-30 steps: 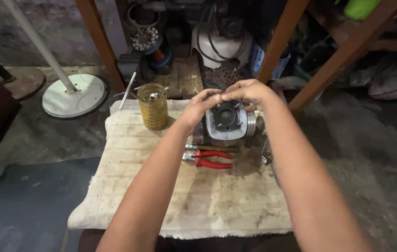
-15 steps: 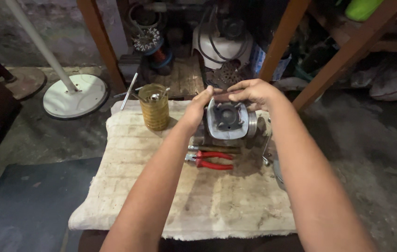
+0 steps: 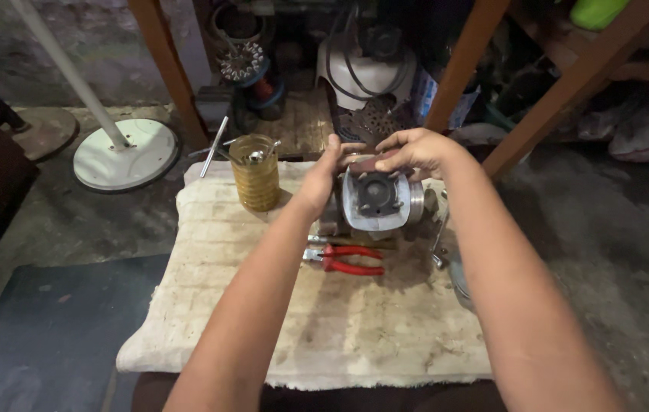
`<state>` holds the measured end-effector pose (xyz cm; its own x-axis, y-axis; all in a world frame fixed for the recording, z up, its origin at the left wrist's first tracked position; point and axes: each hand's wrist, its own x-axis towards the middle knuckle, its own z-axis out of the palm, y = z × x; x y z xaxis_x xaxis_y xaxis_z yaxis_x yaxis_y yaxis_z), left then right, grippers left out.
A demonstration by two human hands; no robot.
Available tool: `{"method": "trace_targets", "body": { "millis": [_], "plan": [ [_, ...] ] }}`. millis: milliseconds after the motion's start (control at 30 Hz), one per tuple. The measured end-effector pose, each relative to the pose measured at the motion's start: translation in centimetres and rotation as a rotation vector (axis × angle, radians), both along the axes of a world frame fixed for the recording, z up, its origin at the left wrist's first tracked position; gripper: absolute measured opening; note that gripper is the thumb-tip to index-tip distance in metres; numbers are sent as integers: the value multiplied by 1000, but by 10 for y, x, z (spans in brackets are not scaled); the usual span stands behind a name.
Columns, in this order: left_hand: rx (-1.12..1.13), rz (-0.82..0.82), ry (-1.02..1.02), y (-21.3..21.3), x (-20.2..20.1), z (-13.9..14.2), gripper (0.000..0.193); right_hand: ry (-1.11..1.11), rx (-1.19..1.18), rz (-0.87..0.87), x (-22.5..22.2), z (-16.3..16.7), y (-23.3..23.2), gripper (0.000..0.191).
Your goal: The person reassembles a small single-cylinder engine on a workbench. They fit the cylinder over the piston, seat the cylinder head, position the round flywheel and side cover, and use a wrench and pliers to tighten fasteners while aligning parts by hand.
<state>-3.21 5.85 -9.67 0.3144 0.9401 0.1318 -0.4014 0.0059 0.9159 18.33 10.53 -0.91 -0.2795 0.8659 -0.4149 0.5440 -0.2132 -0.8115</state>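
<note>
A small grey metal motor housing (image 3: 377, 200) with a round dark centre stands on a dirty white cloth (image 3: 263, 305). My left hand (image 3: 321, 177) presses against its left side, fingers reaching over the top. My right hand (image 3: 416, 151) grips its top edge, where a reddish-brown piece (image 3: 366, 162) shows between my fingers. Both arms reach forward over the cloth.
Red-handled pliers (image 3: 343, 258) lie just in front of the housing. A yellow glass (image 3: 256, 172) with metal bits stands to the left. A white fan base (image 3: 126, 152) with a pole sits on the floor at left; wooden frame legs (image 3: 466, 69) and motor parts stand behind.
My hands have shifted slightly on the motor housing; the left hand has slid down its left side and the housing face shows more.
</note>
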Motion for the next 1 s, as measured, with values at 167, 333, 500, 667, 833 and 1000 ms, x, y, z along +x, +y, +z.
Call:
{"method": "trace_targets", "body": {
  "millis": [167, 333, 500, 667, 833, 1000],
  "plan": [
    [76, 19, 14, 4, 2, -3, 86, -265, 221, -8, -22, -2, -5, 76],
    [108, 60, 64, 5, -1, -1, 84, -218, 198, -18, -21, 0, 4, 68],
    [66, 34, -1, 10, 0, -13, 75, -44, 95, 84, -1, 3, 10, 67],
    [260, 92, 37, 18, 6, -18, 72, -213, 128, -63, -14, 0, 2, 76],
    [172, 36, -38, 12, 1, -13, 71, -283, 263, -41, -28, -4, 3, 79],
    [159, 77, -15, 10, 2, -15, 73, -10, 71, 13, -1, -2, 11, 69]
  ]
}}
